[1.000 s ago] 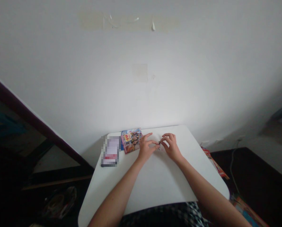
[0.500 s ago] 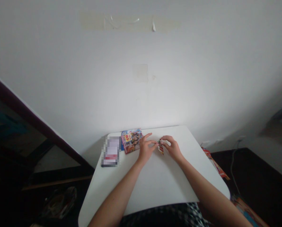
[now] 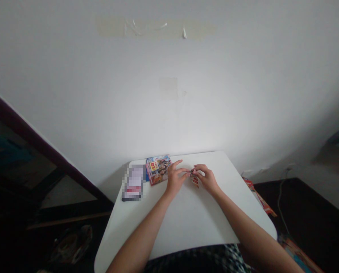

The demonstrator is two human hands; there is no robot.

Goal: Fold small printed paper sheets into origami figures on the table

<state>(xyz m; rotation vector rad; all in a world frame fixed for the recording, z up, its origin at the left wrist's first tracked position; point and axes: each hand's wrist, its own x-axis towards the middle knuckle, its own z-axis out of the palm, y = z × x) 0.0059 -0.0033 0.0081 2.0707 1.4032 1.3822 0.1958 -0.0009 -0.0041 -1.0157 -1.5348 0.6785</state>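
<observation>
Over the far half of the white table (image 3: pixel 198 220), my left hand (image 3: pixel 175 178) and my right hand (image 3: pixel 207 179) meet at their fingertips. Between them they pinch a small piece of printed paper (image 3: pixel 195 182), whose red and pale end hangs out below the right fingers. The part between the fingertips looks dark and crumpled or folded; its details are too small to make out. My left thumb and index finger are closed on it, with another finger raised. Beside the left hand, partly covered by it, lies a colourful printed leaflet (image 3: pixel 157 175).
A phone (image 3: pixel 134 184) with a pixelated screen lies at the table's left side. Behind the table rises a pale wall (image 3: pixel 209 113) with old tape marks. Red printed papers (image 3: pixel 259 197) are beyond the right edge, and a cable (image 3: pixel 279 201) runs down to the dark floor.
A red-printed end of the paper has come into view below my right fingers. My right fingers have drawn closer together around it; the left hand has barely moved.
</observation>
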